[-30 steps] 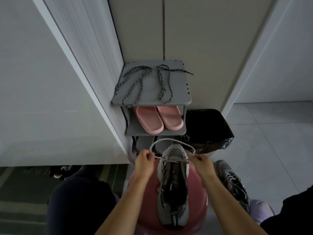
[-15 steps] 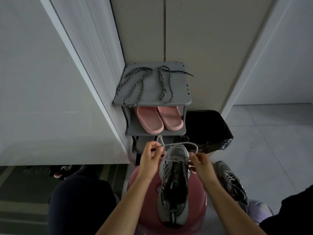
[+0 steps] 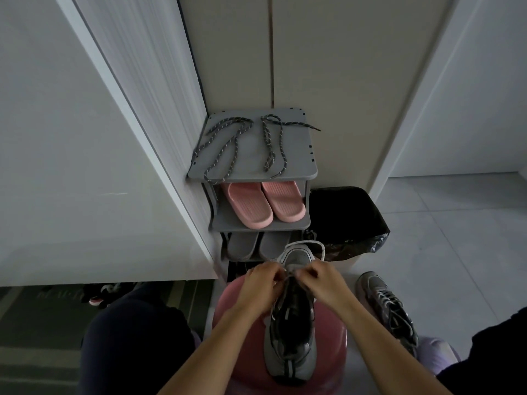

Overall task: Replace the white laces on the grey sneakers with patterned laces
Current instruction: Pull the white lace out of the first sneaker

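Observation:
A grey sneaker lies toe-away on a pink stool between my knees. My left hand and my right hand meet over its front eyelets, each pinching the white lace, which loops out past the toe. The second grey sneaker, laced in white, stands on the floor to the right. Two patterned grey laces lie loose on the top of the shoe rack.
Pink slippers fill the rack's second shelf, grey slippers the third. A black bag-lined bin stands right of the rack. White wall panels rise at left; pale floor tiles spread to the right.
Both hands have come together over the front of the sneaker. The white lace loop past the toe has shrunk and shifted right.

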The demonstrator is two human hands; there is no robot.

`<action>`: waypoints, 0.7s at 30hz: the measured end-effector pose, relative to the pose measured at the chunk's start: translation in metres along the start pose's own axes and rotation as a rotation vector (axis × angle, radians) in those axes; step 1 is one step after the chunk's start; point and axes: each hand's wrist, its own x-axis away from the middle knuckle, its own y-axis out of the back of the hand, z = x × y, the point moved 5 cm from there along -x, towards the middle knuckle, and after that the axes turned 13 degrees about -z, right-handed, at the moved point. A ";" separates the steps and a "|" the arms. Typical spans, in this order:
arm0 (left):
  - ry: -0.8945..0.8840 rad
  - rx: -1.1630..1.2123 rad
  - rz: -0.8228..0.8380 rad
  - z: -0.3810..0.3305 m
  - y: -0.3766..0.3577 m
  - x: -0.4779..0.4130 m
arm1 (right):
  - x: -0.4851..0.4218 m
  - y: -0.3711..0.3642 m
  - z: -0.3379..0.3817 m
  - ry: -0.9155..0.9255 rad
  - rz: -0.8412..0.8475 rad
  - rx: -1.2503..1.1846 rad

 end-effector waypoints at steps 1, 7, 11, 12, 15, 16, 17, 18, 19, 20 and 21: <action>0.029 0.042 0.028 -0.003 0.004 0.001 | 0.002 -0.003 0.007 -0.013 0.065 -0.059; 0.402 0.610 0.115 -0.002 0.011 0.012 | 0.000 0.002 -0.020 -0.326 0.065 -0.271; 0.577 0.473 0.004 0.018 -0.014 0.003 | -0.007 -0.006 -0.039 -0.363 -0.107 -0.205; 0.614 0.492 -0.010 0.017 -0.020 0.000 | -0.007 -0.008 -0.039 -0.364 -0.146 -0.216; 0.694 0.514 -0.104 0.011 -0.029 -0.010 | -0.010 -0.009 -0.035 -0.293 -0.245 -0.212; 0.698 0.505 -0.126 0.009 -0.031 -0.013 | -0.011 -0.009 -0.033 -0.258 -0.253 -0.173; 0.702 0.505 -0.142 0.008 -0.032 -0.015 | -0.012 -0.009 -0.030 -0.234 -0.258 -0.132; 0.710 0.520 -0.162 0.007 -0.032 -0.015 | -0.013 -0.009 -0.031 -0.229 -0.271 -0.118; 0.722 0.548 -0.189 0.007 -0.029 -0.013 | -0.013 -0.006 -0.033 -0.245 -0.286 -0.153; 0.738 0.593 -0.230 0.011 -0.025 -0.012 | -0.011 -0.002 -0.038 -0.285 -0.312 -0.228; 0.763 0.665 -0.296 0.018 -0.017 -0.009 | -0.009 0.007 -0.043 -0.334 -0.352 -0.312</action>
